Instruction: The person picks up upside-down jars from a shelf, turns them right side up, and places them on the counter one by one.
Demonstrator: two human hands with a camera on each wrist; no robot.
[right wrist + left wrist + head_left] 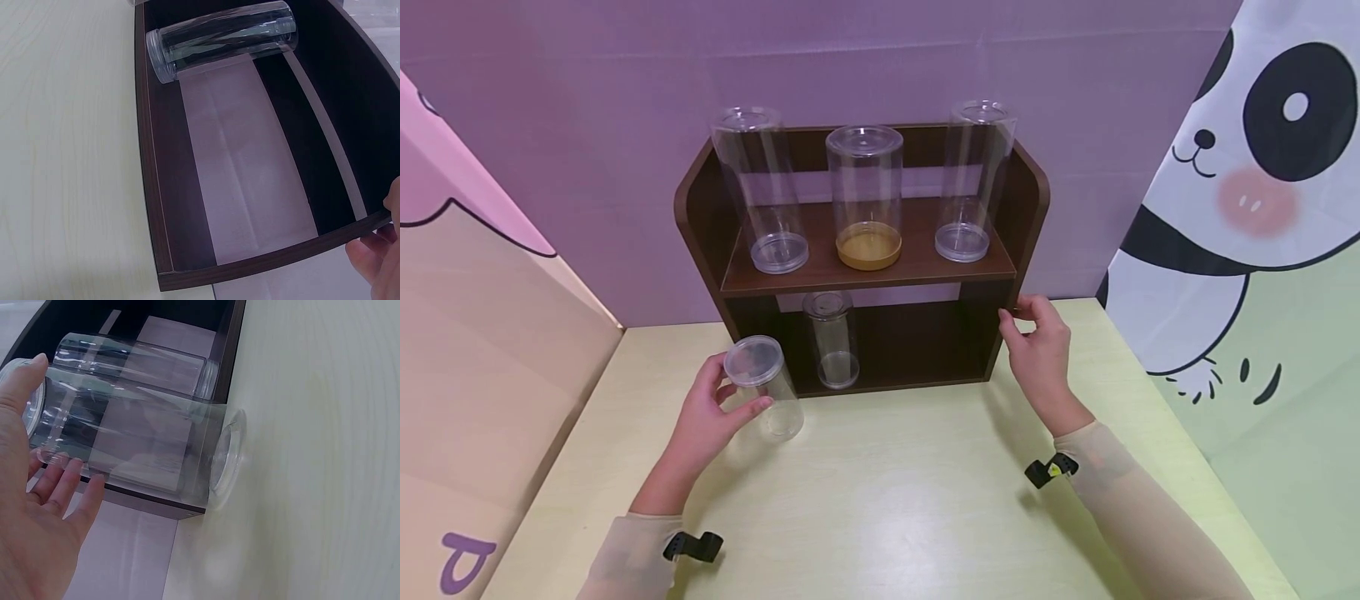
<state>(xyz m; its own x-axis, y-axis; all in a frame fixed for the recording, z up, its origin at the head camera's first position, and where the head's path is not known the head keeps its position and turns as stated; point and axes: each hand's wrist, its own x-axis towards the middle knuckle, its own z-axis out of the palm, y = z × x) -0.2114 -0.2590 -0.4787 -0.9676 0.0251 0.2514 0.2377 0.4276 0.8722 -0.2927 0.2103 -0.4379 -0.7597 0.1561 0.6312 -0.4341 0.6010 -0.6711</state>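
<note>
A clear plastic jar with a clear lid is at the lower left front corner of a dark brown two-tier shelf. My left hand holds this jar, thumb across its near side and fingers on the far side; its lower end is close over the table in the left wrist view. My right hand grips the shelf's right side panel, with the thumb on the inner face and fingers outside in the right wrist view. Another clear jar stands upside down on the lower tier, left of its middle.
On the upper tier stand three upside-down clear jars: a tall left one, a middle one with a golden lid, and a tall right one. The shelf stands on a pale wood table against a purple backdrop.
</note>
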